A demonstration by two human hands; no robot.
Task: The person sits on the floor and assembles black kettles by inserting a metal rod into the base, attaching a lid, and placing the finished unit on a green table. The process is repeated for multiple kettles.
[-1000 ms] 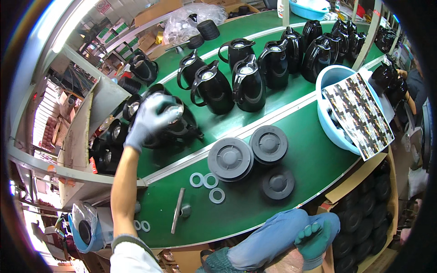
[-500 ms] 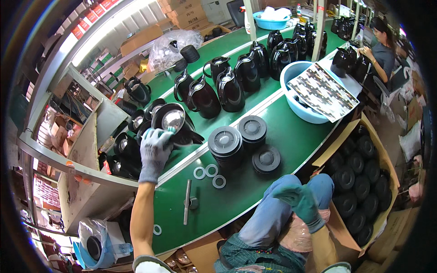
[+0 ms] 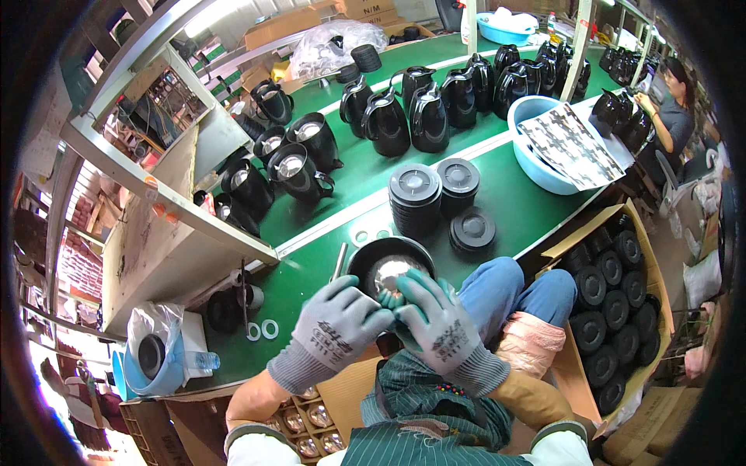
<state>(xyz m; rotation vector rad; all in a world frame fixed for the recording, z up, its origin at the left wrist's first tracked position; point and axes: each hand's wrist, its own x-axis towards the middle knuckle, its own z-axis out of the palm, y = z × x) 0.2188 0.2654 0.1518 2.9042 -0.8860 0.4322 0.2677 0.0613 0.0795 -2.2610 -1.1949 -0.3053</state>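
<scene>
A black thermos jug (image 3: 359,258) is in front of me at the table's near edge, its open end facing up and a silver rounded liner (image 3: 392,272) showing inside. My left hand (image 3: 336,332), in a grey glove with green fingertips, is closed on the jug's near left side. Gloved the same way, my right hand (image 3: 444,325) bends its fingers over the near right of the opening, by the liner. The hands meet there and hide the near rim. Just beyond stand stacked black round caps (image 3: 414,186), with pale ring washers (image 3: 360,237) beside them.
Several open jugs (image 3: 299,175) stand at the left, and finished-looking black jugs (image 3: 386,124) farther back. A blue basin (image 3: 536,167) holds a patterned sheet. At right is a carton (image 3: 571,361) of black caps. A metal post (image 3: 179,210) rises at left. Another person (image 3: 670,116) sits far right.
My left hand has brought a jug from the left group to the near edge. My right hand has come up from over my lap to the jug. The view has shifted left.
</scene>
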